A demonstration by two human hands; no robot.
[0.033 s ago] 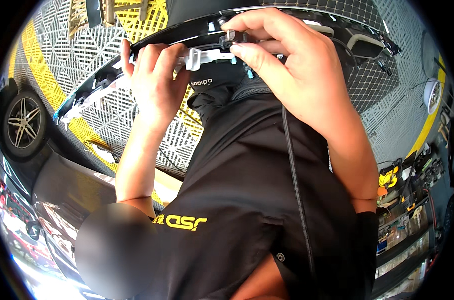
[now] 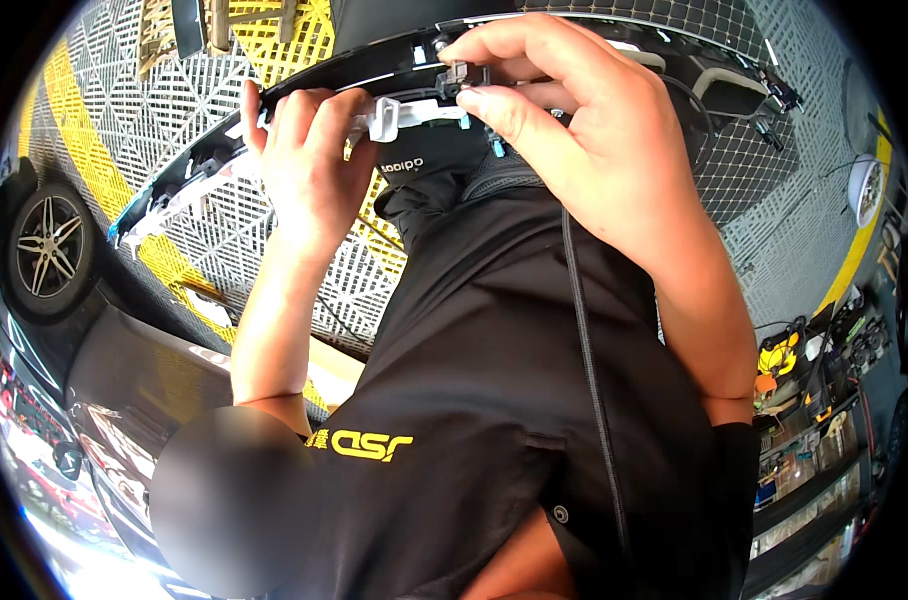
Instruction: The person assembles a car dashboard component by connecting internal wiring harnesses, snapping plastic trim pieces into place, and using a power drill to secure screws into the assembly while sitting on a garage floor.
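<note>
A long, curved, dark car trim panel [image 2: 394, 62] stretches across my lap, with wiring and small fittings along it. My left hand [image 2: 309, 150] is closed over its near edge, fingers curled and thumb below. Beside those fingers a white plastic bracket [image 2: 383, 120] sticks out. My right hand [image 2: 604, 130] pinches a small black plastic connector [image 2: 461, 78] between thumb and fingertips, right against the panel. What the other right fingers touch is hidden behind the hand. A small light-blue clip [image 2: 498, 147] shows below the right thumb.
On the left stand a car wheel [image 2: 49, 243] and a dark car body [image 2: 144, 365]. Grey and yellow grid tiles [image 2: 94, 130] cover the floor. To the right are a shelf with tools [image 2: 809, 400] and a round white object [image 2: 864, 190]. A black quilted surface [image 2: 744, 170] lies beyond my right arm.
</note>
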